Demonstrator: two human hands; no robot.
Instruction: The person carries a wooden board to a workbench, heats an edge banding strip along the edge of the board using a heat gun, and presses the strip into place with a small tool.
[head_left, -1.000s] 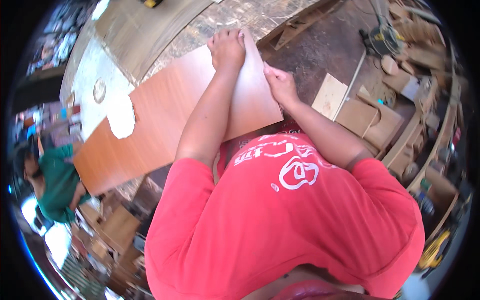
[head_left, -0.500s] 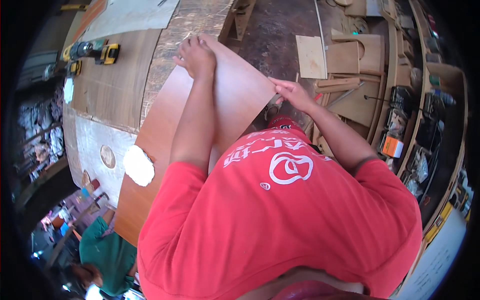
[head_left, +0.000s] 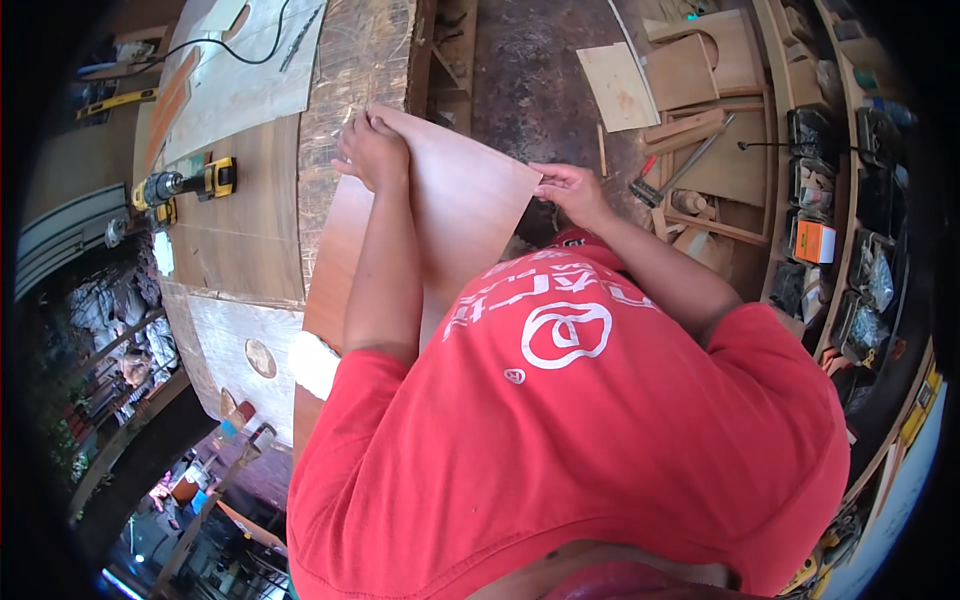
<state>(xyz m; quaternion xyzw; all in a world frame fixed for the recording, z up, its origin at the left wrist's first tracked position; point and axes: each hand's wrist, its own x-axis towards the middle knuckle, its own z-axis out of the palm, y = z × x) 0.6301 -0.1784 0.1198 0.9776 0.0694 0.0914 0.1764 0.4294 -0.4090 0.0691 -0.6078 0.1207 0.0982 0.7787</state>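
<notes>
A thin, reddish-brown wood sheet (head_left: 470, 190) lies over the workbench's near edge and reaches back toward my body, part of it under my left forearm. My left hand (head_left: 376, 152) rests at its far left corner, fingers curled over the edge. At the far right corner my right hand (head_left: 572, 194) pinches the sheet between thumb and fingers. A white rounded patch (head_left: 312, 360) shows beside the sheet's lower left part, partly behind my sleeve; I cannot tell what it is. My shirt hides the sheet's near end.
On the bench's wood panel (head_left: 250, 235) to the left lies a yellow-black cordless drill (head_left: 205, 182). A black cable (head_left: 262, 60) curls at the far left. Wood offcuts (head_left: 615, 85) and a clamp (head_left: 685, 165) lie on the right. Shelves with bins and an orange box (head_left: 814, 241) line the right side.
The whole view has shifted, and both hands with the sheet's far edge sit slightly farther left and nearer. A person in green at the lower left has nearly gone from view. Both grips stay on the sheet.
</notes>
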